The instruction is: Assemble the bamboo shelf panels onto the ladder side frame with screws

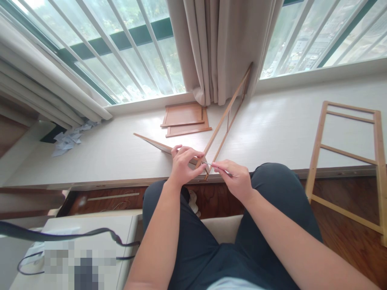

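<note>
My left hand (pixel 185 164) grips the corner where a light wooden frame (pixel 227 112) meets a wood-edged panel (pixel 154 141), its fingers over the joint and its thumb below. The frame leans up from this corner toward the curtain, while the panel stretches off to the left. My right hand (pixel 234 175) is closed around a thin metal rod-like tool (pixel 208 163), perhaps a hex key. The tool's tip meets the joint beside my left fingertips. Its exact shape is partly hidden by my fingers.
Two brown wood-trimmed panels (pixel 184 114) lie overlapping on the white window ledge (pixel 278 125). Another wooden frame (pixel 347 153) leans against the ledge at right. Crumpled paper pieces (pixel 68 141) sit at far left. A white cabinet (pixel 127 225) with a dark strap (pixel 99 231) stands lower left.
</note>
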Demonstrator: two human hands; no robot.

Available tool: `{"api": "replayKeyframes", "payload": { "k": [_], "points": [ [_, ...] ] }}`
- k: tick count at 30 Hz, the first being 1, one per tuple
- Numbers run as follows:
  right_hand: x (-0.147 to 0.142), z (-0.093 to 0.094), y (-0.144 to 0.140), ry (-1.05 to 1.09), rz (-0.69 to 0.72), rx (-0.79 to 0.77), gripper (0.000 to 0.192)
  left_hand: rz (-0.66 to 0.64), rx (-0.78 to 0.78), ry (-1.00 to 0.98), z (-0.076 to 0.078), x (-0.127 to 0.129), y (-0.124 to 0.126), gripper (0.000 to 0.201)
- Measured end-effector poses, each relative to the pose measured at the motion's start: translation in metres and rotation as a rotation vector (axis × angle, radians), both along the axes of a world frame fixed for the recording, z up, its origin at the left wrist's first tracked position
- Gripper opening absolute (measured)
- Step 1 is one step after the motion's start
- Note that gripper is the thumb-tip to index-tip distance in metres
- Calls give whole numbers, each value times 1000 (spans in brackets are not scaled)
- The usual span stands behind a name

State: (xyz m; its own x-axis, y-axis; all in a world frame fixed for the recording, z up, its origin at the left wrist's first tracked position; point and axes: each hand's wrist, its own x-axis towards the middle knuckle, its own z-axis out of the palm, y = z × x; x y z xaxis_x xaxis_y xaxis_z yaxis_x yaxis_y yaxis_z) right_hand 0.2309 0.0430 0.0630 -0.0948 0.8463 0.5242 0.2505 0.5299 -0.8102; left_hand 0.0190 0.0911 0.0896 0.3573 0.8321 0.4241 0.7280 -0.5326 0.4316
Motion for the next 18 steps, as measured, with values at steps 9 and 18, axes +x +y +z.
{"api": "replayKeyframes", "payload": {
  "k": [9,18],
  "points": [
    [0,1,1,-5,22,32,23,3,-1,1,-1,0,0,24],
    [6,-2,3,-39,67,107,28,-9,0,-11,-2,-1,0,28]
  ]
}}
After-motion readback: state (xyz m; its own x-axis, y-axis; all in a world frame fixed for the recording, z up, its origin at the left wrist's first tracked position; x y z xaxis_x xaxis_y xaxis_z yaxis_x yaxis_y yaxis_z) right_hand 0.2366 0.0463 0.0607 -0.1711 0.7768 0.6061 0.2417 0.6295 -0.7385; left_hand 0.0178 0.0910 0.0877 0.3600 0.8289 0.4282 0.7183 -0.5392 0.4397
